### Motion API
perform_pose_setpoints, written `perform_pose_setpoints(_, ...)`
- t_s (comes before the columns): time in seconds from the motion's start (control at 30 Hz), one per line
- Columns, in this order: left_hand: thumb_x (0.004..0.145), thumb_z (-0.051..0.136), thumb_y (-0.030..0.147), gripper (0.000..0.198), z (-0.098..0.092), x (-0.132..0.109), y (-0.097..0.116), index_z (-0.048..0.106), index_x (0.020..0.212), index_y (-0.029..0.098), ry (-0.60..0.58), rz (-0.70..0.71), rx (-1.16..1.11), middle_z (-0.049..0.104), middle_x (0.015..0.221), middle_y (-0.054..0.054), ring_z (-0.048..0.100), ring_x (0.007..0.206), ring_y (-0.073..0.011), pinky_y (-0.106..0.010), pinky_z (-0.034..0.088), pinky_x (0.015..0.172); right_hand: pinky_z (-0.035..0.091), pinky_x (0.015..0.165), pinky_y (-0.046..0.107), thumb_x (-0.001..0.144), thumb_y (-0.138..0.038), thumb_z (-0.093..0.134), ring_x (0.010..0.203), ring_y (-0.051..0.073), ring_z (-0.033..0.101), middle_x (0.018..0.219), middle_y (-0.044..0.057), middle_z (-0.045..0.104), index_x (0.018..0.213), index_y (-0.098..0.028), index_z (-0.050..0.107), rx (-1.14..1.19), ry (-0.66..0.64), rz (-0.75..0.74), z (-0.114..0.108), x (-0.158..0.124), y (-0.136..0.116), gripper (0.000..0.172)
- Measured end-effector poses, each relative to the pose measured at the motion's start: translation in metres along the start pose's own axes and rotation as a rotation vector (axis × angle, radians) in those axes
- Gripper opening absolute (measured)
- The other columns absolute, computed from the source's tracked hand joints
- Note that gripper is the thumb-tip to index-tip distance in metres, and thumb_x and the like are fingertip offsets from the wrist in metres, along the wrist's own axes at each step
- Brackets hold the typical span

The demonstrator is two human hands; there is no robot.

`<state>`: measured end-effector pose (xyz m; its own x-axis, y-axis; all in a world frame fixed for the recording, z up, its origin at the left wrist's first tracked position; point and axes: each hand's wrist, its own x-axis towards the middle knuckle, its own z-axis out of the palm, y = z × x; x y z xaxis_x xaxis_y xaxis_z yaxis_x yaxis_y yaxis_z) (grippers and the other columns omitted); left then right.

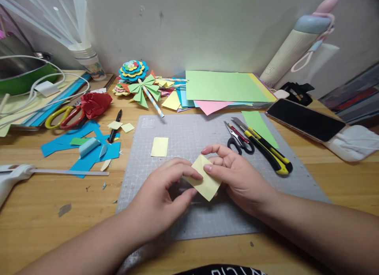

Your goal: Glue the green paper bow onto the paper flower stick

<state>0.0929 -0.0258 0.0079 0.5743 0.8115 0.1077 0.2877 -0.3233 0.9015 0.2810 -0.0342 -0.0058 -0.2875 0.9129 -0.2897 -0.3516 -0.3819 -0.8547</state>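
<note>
A pale yellow paper square [209,188] with crease lines is held up over the grey cutting mat [160,204], one corner pointing down. My right hand [237,174] pinches its right side, thumb on the front and the other fingers partly hidden behind. From the left, my left hand [168,192] has its index finger on the front of the paper and its thumb at the lower left edge. A second yellow paper piece [159,147] lies flat on the mat. Black-handled scissors [238,142] and a yellow-and-black utility knife [266,152] rest right of my hands.
Blue paper scraps [85,152], a black pen [116,125] and red-and-yellow scissors [69,115] lie left. A white glue gun [14,176] juts in. Behind are paper flowers [133,71] and green sheets [227,86]. A phone [308,119] leans at right.
</note>
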Motion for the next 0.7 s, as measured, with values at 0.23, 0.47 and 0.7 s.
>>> perform_pose_setpoints(0.23, 0.079, 0.062, 0.007, 0.015, -0.0033, -0.0013, -0.0012, 0.062, 0.084, 0.022, 0.041, 0.047, 0.052, 0.057, 0.091, 0.002, 0.057, 0.085, -0.0102, -0.023, 0.044, 0.076, 0.047, 0.053, 0.016, 0.079, -0.022, 0.07, 0.053, 0.007, 0.058, 0.065, -0.004, 0.065, 0.102, -0.02, 0.049, 0.098, 0.002, 0.055, 0.003, -0.0028, -0.0006, 0.031)
perform_pose_setpoints(0.47, 0.079, 0.062, 0.009, 0.012, -0.0056, -0.0031, -0.0022, 0.063, 0.082, 0.021, 0.098, 0.026, 0.041, 0.058, 0.088, 0.001, 0.057, 0.084, -0.0124, -0.026, 0.044, 0.074, 0.054, 0.057, 0.018, 0.079, -0.03, 0.07, 0.06, 0.008, 0.063, 0.071, 0.001, 0.066, 0.084, -0.013, 0.062, 0.08, -0.079, 0.264, 0.0005, 0.0014, -0.0012, 0.019)
perform_pose_setpoints(0.7, 0.077, 0.066, 0.02, 0.005, -0.0045, 0.0012, -0.0008, 0.066, 0.071, 0.02, 0.089, -0.135, -0.074, 0.058, 0.081, 0.0, 0.056, 0.077, -0.0141, -0.028, 0.043, 0.07, 0.051, 0.059, 0.02, 0.078, -0.032, 0.071, 0.063, 0.009, 0.062, 0.072, 0.0, 0.068, 0.088, -0.017, 0.063, -0.025, -0.048, 0.104, 0.0037, -0.0021, -0.0001, 0.02)
